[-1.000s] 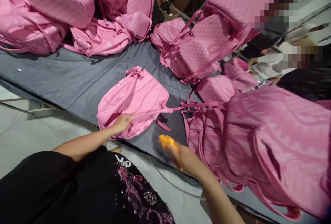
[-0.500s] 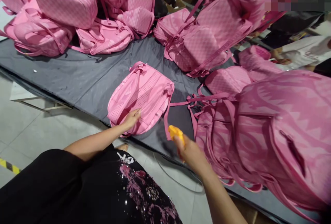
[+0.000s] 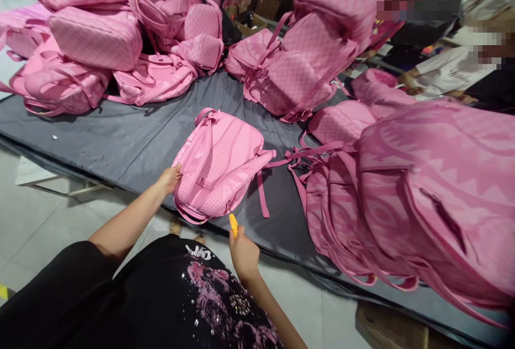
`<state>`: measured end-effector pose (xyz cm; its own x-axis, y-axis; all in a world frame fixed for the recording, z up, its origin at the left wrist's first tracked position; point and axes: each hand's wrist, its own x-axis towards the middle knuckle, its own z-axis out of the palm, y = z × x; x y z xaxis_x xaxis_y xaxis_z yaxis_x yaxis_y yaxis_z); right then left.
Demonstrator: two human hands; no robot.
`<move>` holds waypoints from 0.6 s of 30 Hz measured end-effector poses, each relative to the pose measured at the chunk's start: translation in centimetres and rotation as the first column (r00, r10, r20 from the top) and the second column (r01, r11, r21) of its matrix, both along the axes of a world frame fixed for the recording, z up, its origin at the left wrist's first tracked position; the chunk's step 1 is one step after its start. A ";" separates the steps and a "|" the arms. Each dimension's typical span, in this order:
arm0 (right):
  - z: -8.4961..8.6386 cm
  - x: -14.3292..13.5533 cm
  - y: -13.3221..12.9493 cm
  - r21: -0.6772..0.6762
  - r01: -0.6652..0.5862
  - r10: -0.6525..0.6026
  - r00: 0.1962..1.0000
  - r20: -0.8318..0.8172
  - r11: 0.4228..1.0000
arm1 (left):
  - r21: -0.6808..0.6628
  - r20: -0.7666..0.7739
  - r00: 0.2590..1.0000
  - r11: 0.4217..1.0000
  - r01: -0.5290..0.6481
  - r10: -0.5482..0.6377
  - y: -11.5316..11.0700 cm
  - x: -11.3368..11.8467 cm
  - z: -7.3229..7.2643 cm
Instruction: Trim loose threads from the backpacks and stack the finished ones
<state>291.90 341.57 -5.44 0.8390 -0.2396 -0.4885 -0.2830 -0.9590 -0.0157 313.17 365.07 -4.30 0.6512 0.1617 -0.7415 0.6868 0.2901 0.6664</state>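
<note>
A pink backpack [image 3: 219, 161] lies on the dark cloth-covered table in front of me, its perforated back panel and shoulder straps facing up. My left hand [image 3: 172, 178] is closed on the bag's left edge, with some fingers hidden. Just off the lower end of the backpack, my right hand [image 3: 243, 252] is wrapped round a small yellow hand tool [image 3: 234, 224]. The tool's tip points up at the bag's bottom edge; whether it touches cannot be seen. A loose strap end [image 3: 263, 193] hangs from the bag's right side onto the cloth.
Large pink backpacks [image 3: 442, 177] stand packed together on the right. More pink bags [image 3: 96, 37] are heaped at the back left, and another pile [image 3: 306, 64] stands at the back centre. The table's front edge [image 3: 281, 257] runs before me. A person in a white shirt [image 3: 454, 72] is farther right.
My left hand has moved from the bag's lower panel to its left edge. My right hand has brought the yellow tool leftward to the bag's bottom. The backpack has turned slightly.
</note>
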 end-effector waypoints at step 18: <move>-1.7 1.8 1.6 -0.010 0.168 -0.167 0.985 0.035 0.986 | -0.640 0.002 0.977 0.750 0.165 -0.214 -0.5 1.3 -4.2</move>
<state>293.67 343.20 -7.19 0.8024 -0.3842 -0.4567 -0.4391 -0.8983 -0.0158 314.50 364.59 -8.50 0.5623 -0.4820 -0.6720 0.8093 0.4878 0.3273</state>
